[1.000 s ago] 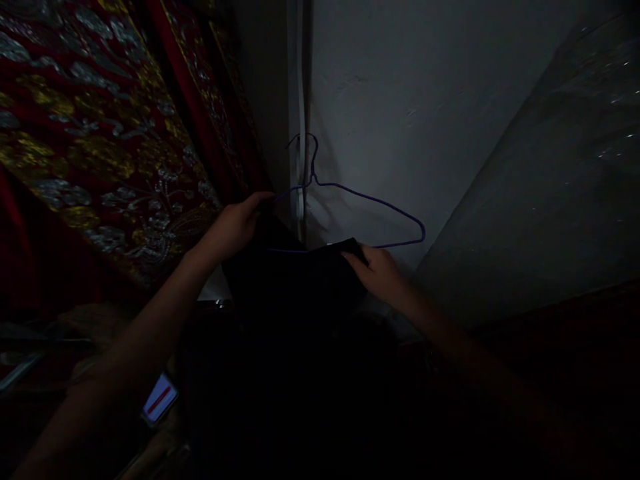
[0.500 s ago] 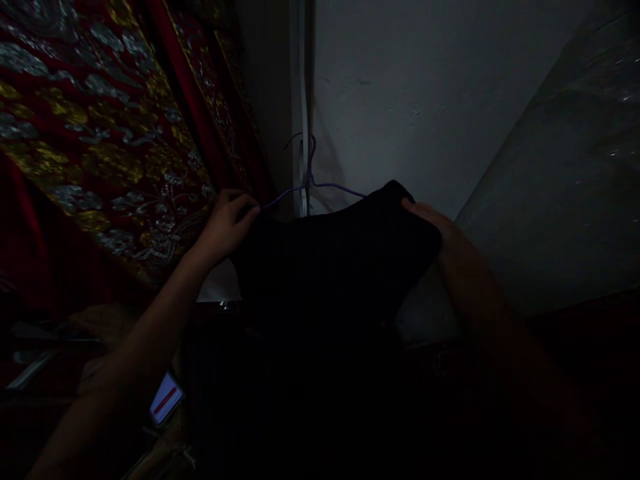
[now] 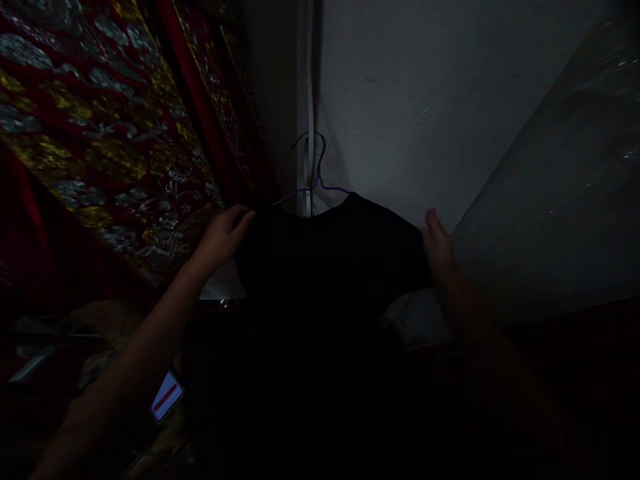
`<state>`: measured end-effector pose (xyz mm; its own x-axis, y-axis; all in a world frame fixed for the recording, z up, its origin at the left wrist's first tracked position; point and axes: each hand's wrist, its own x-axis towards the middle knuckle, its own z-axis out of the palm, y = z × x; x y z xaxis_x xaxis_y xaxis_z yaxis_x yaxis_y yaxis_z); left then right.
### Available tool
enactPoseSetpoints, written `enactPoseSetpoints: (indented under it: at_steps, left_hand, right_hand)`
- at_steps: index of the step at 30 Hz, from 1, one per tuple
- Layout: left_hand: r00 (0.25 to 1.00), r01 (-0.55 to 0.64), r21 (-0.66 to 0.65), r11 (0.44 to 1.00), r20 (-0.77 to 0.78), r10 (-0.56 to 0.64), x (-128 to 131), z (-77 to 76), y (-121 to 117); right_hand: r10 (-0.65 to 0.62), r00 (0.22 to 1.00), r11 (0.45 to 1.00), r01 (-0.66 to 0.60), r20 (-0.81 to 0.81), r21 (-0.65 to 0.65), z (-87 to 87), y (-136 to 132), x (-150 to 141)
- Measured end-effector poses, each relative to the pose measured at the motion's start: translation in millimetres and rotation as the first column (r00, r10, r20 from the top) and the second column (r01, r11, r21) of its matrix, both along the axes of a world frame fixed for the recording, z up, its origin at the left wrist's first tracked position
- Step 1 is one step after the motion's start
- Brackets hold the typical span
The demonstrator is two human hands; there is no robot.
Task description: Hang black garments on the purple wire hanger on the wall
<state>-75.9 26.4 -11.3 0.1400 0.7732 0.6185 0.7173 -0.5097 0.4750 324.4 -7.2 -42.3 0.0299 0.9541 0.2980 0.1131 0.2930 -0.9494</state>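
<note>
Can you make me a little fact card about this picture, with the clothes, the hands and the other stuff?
Clothes: dark short-sleeved top
Hung on: purple wire hanger, its hook and upper wires showing above the neckline
Left hand: pinching the top near one shoulder
Right hand: at the opposite sleeve end, thumb up; grip unclear
Nearby: red cloth with gold and silver decoration, lit phone, pale wall
Light: very dim

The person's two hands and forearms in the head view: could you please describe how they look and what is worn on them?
The left hand and right hand are slender and ungloved. The left forearm shows no sleeve; the right forearm fades into shadow. No watch, ring or marking can be made out.
</note>
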Motion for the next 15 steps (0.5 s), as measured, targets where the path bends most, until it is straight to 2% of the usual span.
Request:
enactPoseSetpoints:
  at_steps: [2,5,7,9,11,13,14,15]
  left_hand:
    - [0.998,-0.038,0.021,0.999,0.048,0.037,-5.0,-3.8,6.6]
    - [0.990,-0.075,0.189,0.979,0.133,0.050,2.0,2.1,12.0]
    - [0.986,-0.101,0.328,0.939,0.157,0.051,11.4,11.3,7.0]
    - [0.982,-0.109,0.401,0.909,0.188,0.035,21.5,20.8,-5.9]
    - [0.970,-0.036,0.340,0.940,0.240,-0.050,31.4,28.1,-24.6]
    - [0.926,0.140,0.151,0.979,0.331,-0.184,41.2,32.0,-45.9]
    - [0.882,0.253,0.031,0.967,0.404,-0.244,45.7,32.6,-56.7]
    - [0.824,0.364,-0.083,0.928,0.494,-0.279,49.7,32.3,-67.3]
  right_hand:
    - [0.032,0.999,0.998,-0.031,0.009,-0.057,11.4,-3.5,-5.1]
    - [0.043,0.999,0.997,-0.041,0.020,-0.067,36.8,-20.6,-18.0]
    - [-0.013,0.999,0.998,0.011,-0.034,-0.056,53.4,-35.2,-24.5]
    - [-0.087,0.993,0.995,0.083,-0.084,-0.057,63.7,-50.8,-27.2]
    - [-0.147,0.985,0.989,0.145,-0.086,-0.026,65.1,-68.8,-29.3]
    - [-0.171,0.985,0.983,0.173,-0.022,0.062,59.4,-90.0,-36.1]
    - [-0.150,0.987,0.983,0.143,0.050,0.117,55.3,-101.4,-42.2]
    - [-0.091,0.985,0.985,0.067,0.149,0.157,51.2,-112.7,-50.1]
